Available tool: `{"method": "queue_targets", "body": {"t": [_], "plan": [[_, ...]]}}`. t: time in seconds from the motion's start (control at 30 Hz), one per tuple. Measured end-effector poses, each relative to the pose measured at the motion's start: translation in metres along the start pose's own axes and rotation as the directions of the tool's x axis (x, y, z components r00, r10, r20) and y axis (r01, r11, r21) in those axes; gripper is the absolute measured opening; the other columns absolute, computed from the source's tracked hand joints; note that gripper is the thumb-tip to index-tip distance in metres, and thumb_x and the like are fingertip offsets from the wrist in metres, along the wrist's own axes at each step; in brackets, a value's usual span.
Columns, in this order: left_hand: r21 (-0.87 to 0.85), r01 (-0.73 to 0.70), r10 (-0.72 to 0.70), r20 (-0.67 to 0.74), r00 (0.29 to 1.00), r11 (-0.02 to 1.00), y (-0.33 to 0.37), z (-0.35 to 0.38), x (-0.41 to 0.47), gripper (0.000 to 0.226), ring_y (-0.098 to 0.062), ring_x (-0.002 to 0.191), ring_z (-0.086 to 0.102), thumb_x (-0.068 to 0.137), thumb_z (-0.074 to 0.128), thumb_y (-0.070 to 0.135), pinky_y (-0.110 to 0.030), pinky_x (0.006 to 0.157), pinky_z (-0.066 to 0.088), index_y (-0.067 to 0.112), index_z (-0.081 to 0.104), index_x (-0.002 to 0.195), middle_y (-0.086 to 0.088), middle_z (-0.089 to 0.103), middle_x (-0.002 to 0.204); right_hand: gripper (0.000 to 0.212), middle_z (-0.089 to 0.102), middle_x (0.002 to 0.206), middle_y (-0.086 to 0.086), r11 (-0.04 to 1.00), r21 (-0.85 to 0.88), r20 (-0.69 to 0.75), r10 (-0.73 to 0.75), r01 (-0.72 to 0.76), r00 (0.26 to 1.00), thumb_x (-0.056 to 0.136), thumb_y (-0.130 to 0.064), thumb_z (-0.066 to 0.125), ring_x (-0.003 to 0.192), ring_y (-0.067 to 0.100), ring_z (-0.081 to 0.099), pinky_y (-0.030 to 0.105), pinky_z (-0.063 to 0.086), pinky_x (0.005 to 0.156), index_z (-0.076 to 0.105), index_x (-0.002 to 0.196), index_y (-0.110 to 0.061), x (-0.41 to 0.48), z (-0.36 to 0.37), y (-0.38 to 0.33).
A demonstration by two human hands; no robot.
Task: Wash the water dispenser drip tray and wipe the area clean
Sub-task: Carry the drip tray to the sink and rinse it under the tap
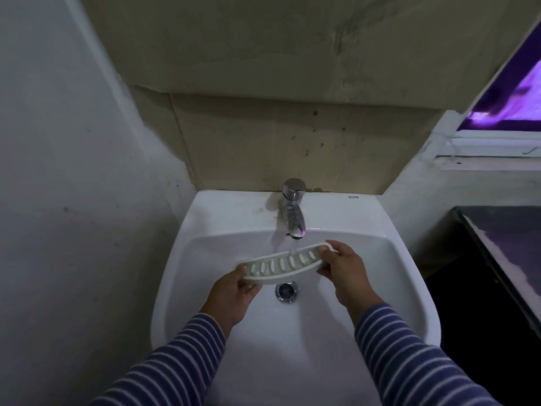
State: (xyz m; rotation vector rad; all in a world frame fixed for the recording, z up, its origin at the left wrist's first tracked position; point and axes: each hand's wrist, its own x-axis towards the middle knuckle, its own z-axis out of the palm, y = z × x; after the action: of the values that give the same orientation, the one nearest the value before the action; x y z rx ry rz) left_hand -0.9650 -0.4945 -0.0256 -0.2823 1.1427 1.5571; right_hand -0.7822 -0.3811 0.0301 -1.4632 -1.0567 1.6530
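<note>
A white curved drip tray (285,263) with several oval slots hangs over the basin of a white sink (205,230). Water runs from the chrome tap (293,210) onto the tray's right half. My left hand (231,294) grips the tray's left end, thumb on top and fingers under it. My right hand (344,272) holds the right end, fingers curled over its rim. The tray tilts, its right end higher and farther back than its left.
The chrome drain (287,291) lies just below the tray. A pale wall (73,171) closes in on the left and stained beige panels (278,142) stand behind the sink. A dark counter (503,259) sits at the right, under a window (512,106).
</note>
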Motion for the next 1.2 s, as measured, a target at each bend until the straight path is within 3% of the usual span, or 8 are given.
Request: {"method": "queue_targets", "body": {"t": [0.1, 0.27, 0.33, 0.5, 0.7, 0.83, 1.0, 1.2], "plan": [[0.044, 0.036, -0.036, -0.01, 0.999, 0.998, -0.009, 0.008, 0.0, 0.015, -0.027, 0.09, 0.066, 0.097, 0.05, 0.006, -0.038, 0.071, 0.053, -0.001, 0.061, 0.102, -0.018, 0.069, 0.097, 0.025, 0.067, 0.105, 0.016, 0.988, -0.089, -0.036, -0.129, 0.126, 0.991, 0.088, -0.016, 0.065, 0.091, 0.031, 0.065, 0.044, 0.058, 0.081, 0.064, 0.112, -0.01, -0.003, -0.001, -0.009], [0.139, 0.086, -0.093, 0.049, 0.994, 0.987, -0.02, 0.034, -0.002, 0.018, -0.034, 0.105, 0.061, 0.098, 0.05, 0.009, -0.045, 0.1, 0.046, -0.001, 0.057, 0.111, -0.022, 0.065, 0.103, 0.027, 0.067, 0.109, 0.005, 0.96, -0.138, -0.11, -0.261, 0.245, 0.959, 0.086, -0.026, 0.066, 0.1, 0.025, 0.063, 0.046, 0.054, 0.091, 0.065, 0.112, -0.02, -0.007, -0.016, -0.022], [0.183, 0.094, -0.107, 0.063, 0.992, 0.979, -0.021, 0.043, -0.004, 0.017, -0.035, 0.106, 0.06, 0.098, 0.05, 0.01, -0.045, 0.102, 0.044, 0.001, 0.057, 0.11, -0.021, 0.064, 0.103, 0.022, 0.067, 0.107, 0.003, 0.961, -0.081, -0.128, -0.272, 0.263, 0.954, 0.086, -0.025, 0.066, 0.099, 0.023, 0.064, 0.043, 0.055, 0.089, 0.067, 0.107, -0.021, -0.005, -0.024, -0.025], [0.246, 0.09, -0.119, 0.106, 0.987, 0.965, -0.011, 0.047, -0.009, 0.013, -0.031, 0.086, 0.064, 0.094, 0.054, 0.009, -0.04, 0.081, 0.052, 0.004, 0.059, 0.105, -0.019, 0.065, 0.095, 0.016, 0.067, 0.104, 0.009, 0.962, 0.231, -0.115, -0.122, 0.146, 0.986, 0.09, -0.013, 0.061, 0.094, 0.027, 0.064, 0.04, 0.055, 0.086, 0.067, 0.104, -0.012, 0.003, -0.04, -0.022], [0.144, 0.032, -0.06, 0.198, 0.978, 0.989, 0.01, 0.041, -0.016, 0.008, -0.023, 0.074, 0.069, 0.091, 0.053, 0.008, -0.035, 0.071, 0.055, 0.007, 0.061, 0.09, -0.011, 0.07, 0.08, 0.011, 0.063, 0.081, 0.009, 0.937, 0.35, -0.127, 0.066, -0.018, 0.99, 0.092, -0.007, 0.054, 0.073, 0.02, 0.06, 0.03, 0.052, 0.064, 0.065, 0.096, -0.009, 0.002, -0.028, 0.002], [0.122, -0.038, 0.018, 0.162, 0.987, 0.992, 0.02, 0.03, -0.018, 0.005, -0.019, 0.074, 0.066, 0.091, 0.057, 0.012, -0.031, 0.06, 0.057, 0.011, 0.061, 0.09, -0.008, 0.068, 0.081, 0.013, 0.062, 0.072, 0.006, 0.941, 0.318, -0.093, 0.149, -0.112, 0.984, 0.092, -0.007, 0.053, 0.065, 0.017, 0.059, 0.029, 0.051, 0.058, 0.064, 0.085, -0.012, -0.001, -0.011, 0.014], [0.035, -0.109, 0.104, 0.12, 0.987, 0.993, 0.032, 0.003, -0.018, 0.004, -0.021, 0.081, 0.067, 0.089, 0.062, 0.017, -0.032, 0.061, 0.057, 0.013, 0.061, 0.09, -0.008, 0.072, 0.083, 0.014, 0.061, 0.088, 0.012, 0.963, 0.174, 0.011, 0.208, -0.206, 0.978, 0.092, -0.012, 0.056, 0.07, 0.021, 0.057, 0.033, 0.052, 0.064, 0.062, 0.105, -0.011, -0.005, 0.005, 0.022], [0.025, -0.035, 0.033, 0.069, 0.997, 0.999, 0.026, -0.018, -0.017, 0.014, -0.026, 0.075, 0.068, 0.091, 0.052, 0.013, -0.039, 0.065, 0.057, 0.006, 0.062, 0.085, -0.014, 0.072, 0.078, 0.02, 0.066, 0.091, 0.011, 0.997, 0.0, 0.059, 0.082, -0.082, 0.995, 0.088, -0.004, 0.057, 0.08, 0.024, 0.062, 0.032, 0.053, 0.068, 0.065, 0.106, -0.01, -0.01, 0.009, 0.006]]}}
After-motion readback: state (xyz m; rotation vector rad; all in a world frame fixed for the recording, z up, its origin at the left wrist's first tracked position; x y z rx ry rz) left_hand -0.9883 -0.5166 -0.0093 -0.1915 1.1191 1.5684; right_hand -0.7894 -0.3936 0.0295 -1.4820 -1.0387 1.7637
